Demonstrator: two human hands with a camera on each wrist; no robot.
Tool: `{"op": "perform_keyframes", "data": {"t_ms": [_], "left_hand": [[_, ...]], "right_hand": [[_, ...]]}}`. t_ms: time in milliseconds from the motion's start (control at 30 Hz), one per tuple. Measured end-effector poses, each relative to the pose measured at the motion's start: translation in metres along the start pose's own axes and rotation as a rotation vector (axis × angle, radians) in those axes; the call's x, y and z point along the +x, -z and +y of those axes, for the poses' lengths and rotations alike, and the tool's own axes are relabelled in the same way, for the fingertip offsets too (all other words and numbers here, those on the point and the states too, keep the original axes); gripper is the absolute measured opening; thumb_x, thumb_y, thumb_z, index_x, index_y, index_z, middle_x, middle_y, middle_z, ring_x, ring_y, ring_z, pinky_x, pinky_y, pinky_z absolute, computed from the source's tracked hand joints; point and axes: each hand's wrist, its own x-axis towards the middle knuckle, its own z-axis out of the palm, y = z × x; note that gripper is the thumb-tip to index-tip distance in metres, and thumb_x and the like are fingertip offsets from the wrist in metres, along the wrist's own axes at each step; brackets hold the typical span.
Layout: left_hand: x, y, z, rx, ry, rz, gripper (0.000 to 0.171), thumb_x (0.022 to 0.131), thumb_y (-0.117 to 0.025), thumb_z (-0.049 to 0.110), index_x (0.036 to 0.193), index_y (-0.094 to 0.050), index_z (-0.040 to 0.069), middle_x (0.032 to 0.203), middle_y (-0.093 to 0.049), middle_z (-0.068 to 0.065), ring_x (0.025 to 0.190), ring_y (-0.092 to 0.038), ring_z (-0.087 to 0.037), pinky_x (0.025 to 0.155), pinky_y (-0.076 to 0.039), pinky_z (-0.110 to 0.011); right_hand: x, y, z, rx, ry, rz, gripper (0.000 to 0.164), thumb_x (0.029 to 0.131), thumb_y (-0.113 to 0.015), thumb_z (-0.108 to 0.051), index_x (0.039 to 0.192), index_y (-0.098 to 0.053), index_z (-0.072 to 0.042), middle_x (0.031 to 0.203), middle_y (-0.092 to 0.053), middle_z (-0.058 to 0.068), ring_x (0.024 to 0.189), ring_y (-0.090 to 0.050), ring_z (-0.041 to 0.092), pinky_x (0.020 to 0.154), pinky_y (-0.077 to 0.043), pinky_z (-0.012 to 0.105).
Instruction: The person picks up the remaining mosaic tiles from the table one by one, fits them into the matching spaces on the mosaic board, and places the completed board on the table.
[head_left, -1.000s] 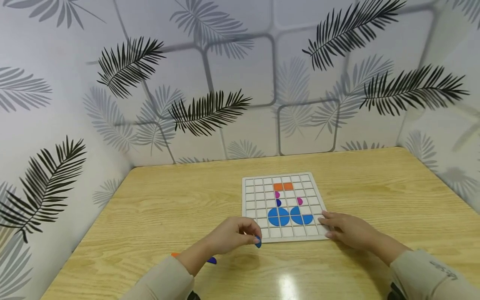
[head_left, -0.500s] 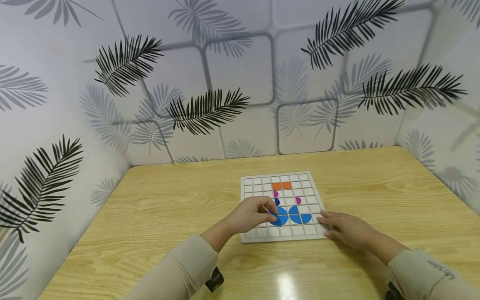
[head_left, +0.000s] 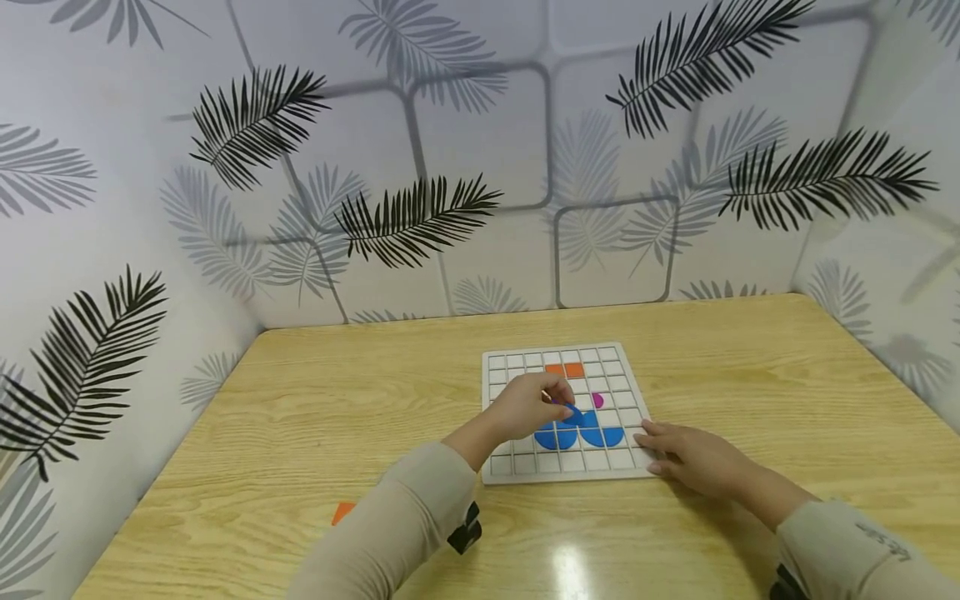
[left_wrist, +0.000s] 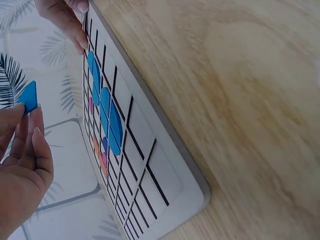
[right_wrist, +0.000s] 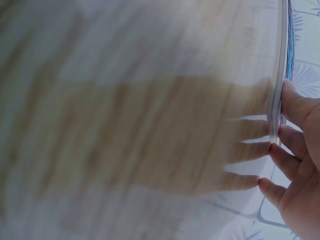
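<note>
My left hand (head_left: pixel 525 407) pinches a blue quarter-circle tile (left_wrist: pixel 29 97) between thumb and fingertips, held above the white grid board (head_left: pixel 517 467). Below it, blue tiles (head_left: pixel 557 440) form a round shape, partly covered by the hand. Beside that, more blue tiles (head_left: pixel 603 436) make three quarters of a circle, its upper right cell bare. Two orange squares (head_left: pixel 573 370) and a magenta half-circle (head_left: pixel 597 400) lie farther back on the grid. My right hand (head_left: pixel 697 460) rests at the board's right edge near the front corner, fingertips touching the rim.
An orange piece (head_left: pixel 342 512) lies on the wooden table (head_left: pixel 247 450) at the front left, partly behind the left sleeve (head_left: pixel 397 517). The leaf-patterned wall (head_left: pixel 495 258) stands along the table's back edge.
My left hand has carried the blue tile from the board's front left corner rightward and back over the blue tiles. The right hand has stayed at the board's edge.
</note>
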Motion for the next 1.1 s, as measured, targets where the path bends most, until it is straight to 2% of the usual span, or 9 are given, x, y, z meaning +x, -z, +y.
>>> {"op": "perform_keyframes", "data": {"t_ms": [200,433,633,767,900,1100], "left_hand": [[0.013,-0.006,0.004,0.006,0.014,0.013,0.006,0.08,-0.06,0.007,0.084,-0.057,0.011,0.079,-0.054,0.004,0.073,-0.051,-0.008,0.061,-0.043,-0.019],[0.026,-0.019,0.002,-0.024,0.028,0.003,0.006,0.081,-0.058,0.003,0.084,-0.057,0.009,0.076,-0.055,0.003,0.068,-0.055,-0.008,0.056,-0.042,-0.02],[0.036,-0.032,0.001,0.016,0.013,0.018,0.007,0.08,-0.059,0.003,0.081,-0.058,0.009,0.075,-0.056,0.002,0.065,-0.053,-0.007,0.055,-0.04,-0.018],[0.04,-0.038,0.0,0.037,0.033,0.008,0.006,0.081,-0.058,0.004,0.081,-0.056,0.009,0.073,-0.054,0.004,0.065,-0.054,-0.007,0.056,-0.041,-0.018],[0.043,-0.041,0.0,0.06,0.045,0.006,0.005,0.082,-0.058,0.006,0.082,-0.056,0.01,0.072,-0.053,0.005,0.064,-0.053,-0.006,0.056,-0.041,-0.018],[0.048,-0.044,-0.001,0.129,0.029,0.008,0.006,0.082,-0.058,0.006,0.084,-0.06,0.012,0.077,-0.055,0.005,0.066,-0.05,-0.005,0.06,-0.04,-0.017]], "right_hand": [[0.001,0.001,0.001,0.006,-0.003,-0.003,0.041,0.082,-0.057,-0.022,0.116,-0.053,0.001,0.123,-0.043,0.021,0.11,-0.04,0.04,0.087,-0.032,0.05],[0.001,0.001,0.001,0.02,-0.006,-0.007,0.041,0.083,-0.056,-0.022,0.116,-0.053,0.001,0.123,-0.043,0.021,0.11,-0.04,0.04,0.087,-0.032,0.05],[0.0,-0.002,0.002,0.022,-0.014,-0.005,0.041,0.083,-0.057,-0.022,0.116,-0.053,0.001,0.123,-0.043,0.022,0.109,-0.04,0.04,0.086,-0.033,0.05],[0.0,-0.001,0.001,0.023,-0.018,-0.003,0.041,0.082,-0.057,-0.021,0.116,-0.053,0.002,0.123,-0.043,0.022,0.109,-0.04,0.04,0.086,-0.033,0.049],[-0.001,0.0,-0.001,0.019,-0.02,0.001,0.04,0.083,-0.057,-0.021,0.116,-0.053,0.002,0.122,-0.044,0.022,0.109,-0.04,0.04,0.086,-0.033,0.049],[0.0,-0.001,-0.001,0.02,-0.01,0.009,0.04,0.082,-0.057,-0.02,0.115,-0.053,0.002,0.122,-0.044,0.023,0.109,-0.041,0.04,0.086,-0.034,0.049]]}}
